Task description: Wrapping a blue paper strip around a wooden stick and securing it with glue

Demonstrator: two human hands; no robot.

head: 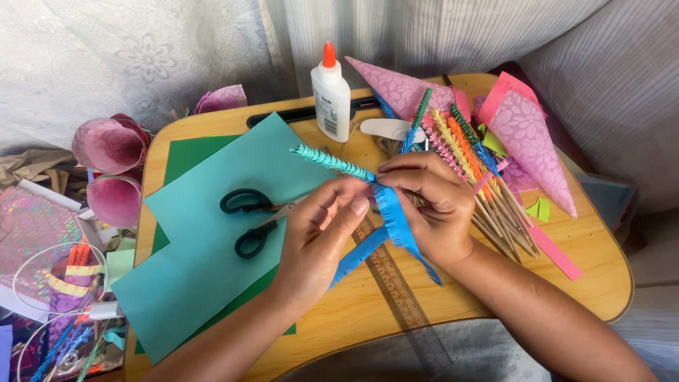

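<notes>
Blue fringed paper strip (393, 221) is wound partway around a thin stick (327, 162), whose finished end, wrapped in spiky teal fringe, points out toward ten o'clock above the tabletop (509, 297); the loose tail of the strip hangs down toward five o'clock, with another length trailing toward seven o'clock under the left hand. It sits near the middle of the view, held just above a clear ruler (403, 297). Pink paper cones (106, 145) lie open-mouthed at nine o'clock off the tabletop's edge, and I cannot tell what is inside them; two more pink patterned cones (527, 134) lie flat at one and two o'clock. Between those, a heap of finished fringe-wrapped sticks (467, 152) in green, yellow, orange and pink fans out behind the right hand. The left hand (315, 237) comes in from six o'clock, its fingers (353, 206) pinched closed on the stick where the blue strip begins. The right hand (431, 205) comes in from four o'clock, its fingers curled narrow around the strip and stick, touching the left hand's fingertips. Black-handled scissors (251, 219) lie on a teal paper sheet (205, 247) at nine o'clock of the hands, and a white glue bottle (330, 95) with an orange cap stands at twelve o'clock.
</notes>
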